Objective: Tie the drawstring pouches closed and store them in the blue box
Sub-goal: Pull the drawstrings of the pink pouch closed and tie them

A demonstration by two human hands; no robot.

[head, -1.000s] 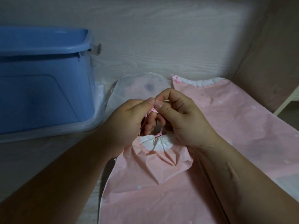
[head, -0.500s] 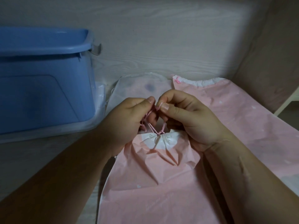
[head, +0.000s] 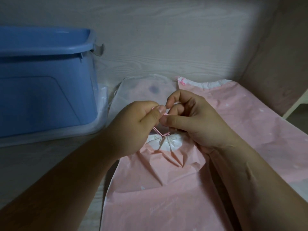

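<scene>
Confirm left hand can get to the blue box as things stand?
Probably yes: the blue box stands just left of the left hand with nothing between them, but that hand is pinching the pink drawstring.

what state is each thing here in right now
near pink pouch, lying flat, mouth gathered tight
pink drawstring, pulled taut, pinched by both hands
left hand, pinching the drawstring
right hand, pinching the drawstring
far pink pouch, lying flat, mouth wide, not cinched
white pouch, lying flat, partly behind the hands
blue box, upright, no lid on top
</scene>
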